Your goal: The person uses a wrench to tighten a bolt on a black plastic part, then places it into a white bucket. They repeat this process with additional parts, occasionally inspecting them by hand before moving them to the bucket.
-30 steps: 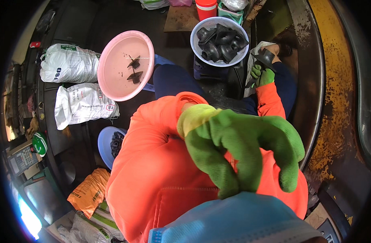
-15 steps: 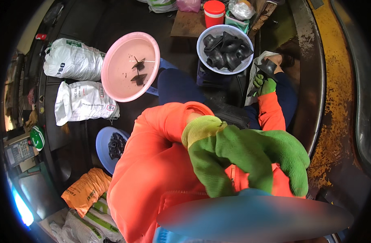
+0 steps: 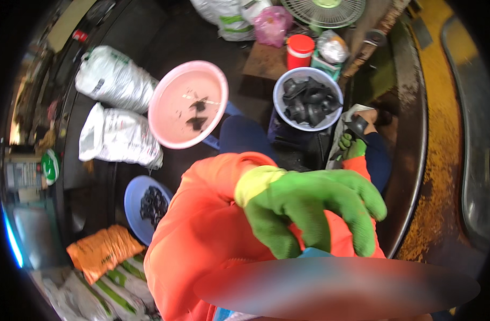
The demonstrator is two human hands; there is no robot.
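My left hand (image 3: 309,200), in a green knitted glove with a yellow cuff, is raised close in front of my chest. Its fingers are apart and slightly bent, and nothing shows in them. Further off at the right, my right hand (image 3: 354,148), also green-gloved, has its fingers curled beside a black cup-shaped rubber part (image 3: 357,127) and appears to grip it. My orange sleeve and left glove partly hide that arm. A white-blue basin (image 3: 277,101) heaped with similar black parts stands just left of the right hand.
A pink basin (image 3: 155,115) holds a few dark pieces; a blue basin (image 3: 131,206) has small black parts. White sacks (image 3: 119,134) and an orange bag (image 3: 103,249) lie left. A red jug (image 3: 300,51) and fan (image 3: 325,10) stand far back. A rusty yellow frame (image 3: 435,176) borders the right.
The view has tilted, so the basins sit lower and the fan has come into view. My left hand's fingers have lifted and spread slightly. The right hand stays by the black part.
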